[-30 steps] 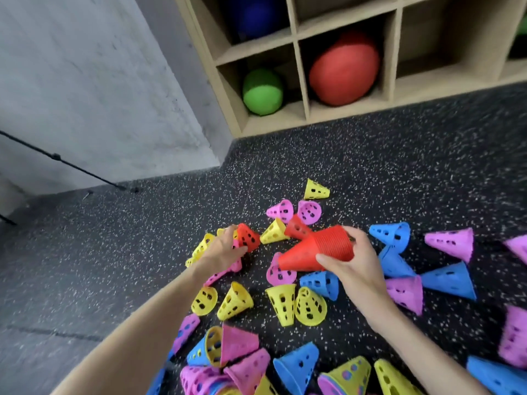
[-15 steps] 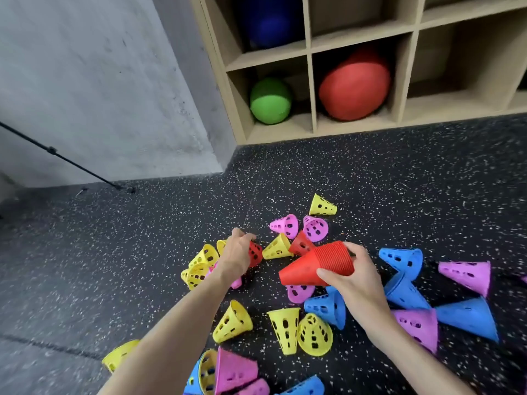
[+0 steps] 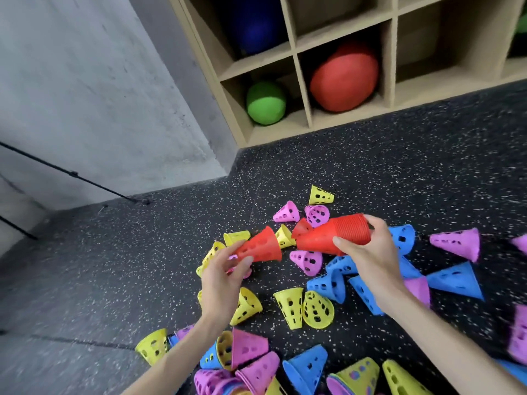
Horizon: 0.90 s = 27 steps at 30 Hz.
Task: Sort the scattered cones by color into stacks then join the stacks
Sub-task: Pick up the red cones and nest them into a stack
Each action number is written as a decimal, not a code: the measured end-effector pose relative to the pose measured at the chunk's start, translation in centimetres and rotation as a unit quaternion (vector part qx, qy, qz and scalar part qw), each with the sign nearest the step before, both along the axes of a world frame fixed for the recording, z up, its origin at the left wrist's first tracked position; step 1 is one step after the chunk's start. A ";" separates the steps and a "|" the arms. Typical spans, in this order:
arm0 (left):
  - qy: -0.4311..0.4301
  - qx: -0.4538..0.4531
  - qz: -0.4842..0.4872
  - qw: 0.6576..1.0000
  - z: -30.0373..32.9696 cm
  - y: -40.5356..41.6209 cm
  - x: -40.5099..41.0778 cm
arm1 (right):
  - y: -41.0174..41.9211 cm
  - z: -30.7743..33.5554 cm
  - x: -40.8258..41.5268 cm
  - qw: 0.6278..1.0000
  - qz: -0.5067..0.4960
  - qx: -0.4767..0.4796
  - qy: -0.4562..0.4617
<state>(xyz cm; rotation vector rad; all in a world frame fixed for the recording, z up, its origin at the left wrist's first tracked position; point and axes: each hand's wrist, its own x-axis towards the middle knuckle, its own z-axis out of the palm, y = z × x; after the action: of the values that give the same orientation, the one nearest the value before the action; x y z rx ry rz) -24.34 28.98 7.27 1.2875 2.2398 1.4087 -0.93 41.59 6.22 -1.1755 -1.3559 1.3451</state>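
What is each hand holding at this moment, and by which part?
The left hand pinches a single red cone at its narrow end. The right hand grips the red cone stack around its wide, ribbed end.

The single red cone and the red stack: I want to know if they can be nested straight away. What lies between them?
In the head view, nothing is held between the single red cone and the red stack; only a yellow cone on the floor shows through the gap.

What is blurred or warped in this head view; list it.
Head view: motion blur smears the frame edges, worst on the pink cones at the right edge and the balls in the shelf; the hands, left and right, and the red stack are fairly sharp; wide-angle distortion slants the shelf and wall; lighting is soft and even, no glare.
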 end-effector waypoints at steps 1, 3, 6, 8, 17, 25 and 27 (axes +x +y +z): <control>-0.025 0.003 -0.005 1.000 0.4 -0.3 1.3 | -0.3 0.2 0.2 1.000 0.009 0.000 0.006; -0.055 0.001 -0.021 0.998 0.7 -0.4 3.4 | -0.8 0.5 0.6 0.999 0.032 0.000 0.016; -0.065 -0.023 -0.056 0.996 0.7 0.5 5.6 | -1.2 0.9 1.2 0.997 0.070 -0.001 0.020; -0.054 -0.037 -0.071 0.995 0.8 1.3 6.7 | -1.3 1.3 1.7 0.996 0.084 -0.001 0.023; -0.004 -0.100 -0.128 0.987 1.4 4.3 7.1 | -0.5 0.8 3.0 0.996 0.089 -0.002 -0.008; 0.060 -0.200 -0.176 0.962 -1.7 12.5 2.5 | 2.3 -1.5 2.6 0.999 -0.017 -0.013 -0.038; 0.103 -0.230 -0.190 0.949 -3.0 14.6 1.2 | 3.1 -1.7 2.5 0.998 -0.031 -0.021 -0.050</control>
<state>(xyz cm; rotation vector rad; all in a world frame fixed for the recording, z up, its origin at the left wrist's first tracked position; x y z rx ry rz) -23.12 43.57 4.25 1.6243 2.1061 0.5949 1.59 44.74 4.52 -1.3188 -1.3565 1.2919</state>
